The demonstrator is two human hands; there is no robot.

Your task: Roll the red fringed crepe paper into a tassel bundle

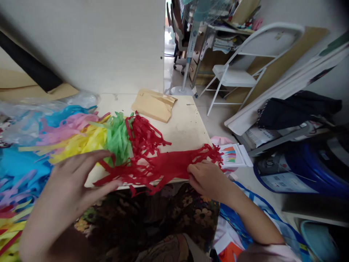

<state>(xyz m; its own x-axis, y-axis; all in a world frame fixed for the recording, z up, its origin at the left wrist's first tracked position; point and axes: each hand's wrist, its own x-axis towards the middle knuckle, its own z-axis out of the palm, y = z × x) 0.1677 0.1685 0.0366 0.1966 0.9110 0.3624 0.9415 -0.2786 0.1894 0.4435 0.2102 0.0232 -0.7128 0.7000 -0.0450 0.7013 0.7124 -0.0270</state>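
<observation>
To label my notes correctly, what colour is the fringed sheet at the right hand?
The sheet is red, seen best in the head view.

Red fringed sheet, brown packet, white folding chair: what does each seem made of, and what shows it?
Red fringed sheet: probably matte tissue paper, its strips thin and limp. Brown packet: likely kraft paper, dull with creases. White folding chair: perhaps painted metal, smooth with slender tubing.

One head camera is looking forward and down from the near side of the table (181, 127), with left hand (71, 185) and right hand (209, 179) showing close, the chair (236, 76) standing far right.
</observation>
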